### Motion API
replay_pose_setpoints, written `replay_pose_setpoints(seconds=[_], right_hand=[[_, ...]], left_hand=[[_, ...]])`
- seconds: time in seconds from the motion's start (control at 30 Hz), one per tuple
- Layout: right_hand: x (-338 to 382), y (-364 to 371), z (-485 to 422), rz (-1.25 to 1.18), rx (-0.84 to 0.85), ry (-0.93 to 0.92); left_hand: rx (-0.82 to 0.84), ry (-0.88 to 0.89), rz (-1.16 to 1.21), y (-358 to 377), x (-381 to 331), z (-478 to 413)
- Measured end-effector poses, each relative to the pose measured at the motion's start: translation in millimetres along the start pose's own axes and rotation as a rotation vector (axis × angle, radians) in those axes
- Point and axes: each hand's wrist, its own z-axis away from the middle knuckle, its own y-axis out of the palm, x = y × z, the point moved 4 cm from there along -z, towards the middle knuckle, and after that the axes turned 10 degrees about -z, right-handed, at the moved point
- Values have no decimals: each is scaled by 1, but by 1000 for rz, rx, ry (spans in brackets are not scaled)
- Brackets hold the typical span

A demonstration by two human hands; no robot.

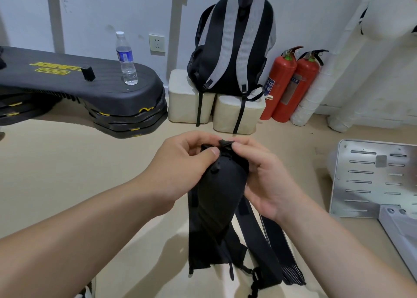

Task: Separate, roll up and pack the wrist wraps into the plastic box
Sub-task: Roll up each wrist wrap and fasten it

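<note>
Wrist wraps [216, 191] hang as one black bundle above the floor, with the loose tails falling toward its near edge. The left hand [180, 169] and the right hand [266, 180] both have curled fingers and pinch the top end of the bundle. Lower down the straps cross each other, so I judge that a hard pull can tighten the tangle, or a fastening patch can catch on the cloth. At the right edge of the floor only part of a pale thing shows, perhaps the plastic box [399, 232]. I cannot tell what is inside.
</note>
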Motion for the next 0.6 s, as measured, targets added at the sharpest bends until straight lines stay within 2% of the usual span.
replay_pose_setpoints(seconds=[0.13, 0.33, 0.6], right_hand=[[0, -3, -2, 71, -5, -22], [-9, -5, -4, 44, 20, 128], [-8, -7, -6, 118, -42, 9]], left_hand=[[-1, -13, -43, -2, 4, 0], [-37, -3, -122, -3, 5, 2], [38, 37, -152, 1, 4, 5]])
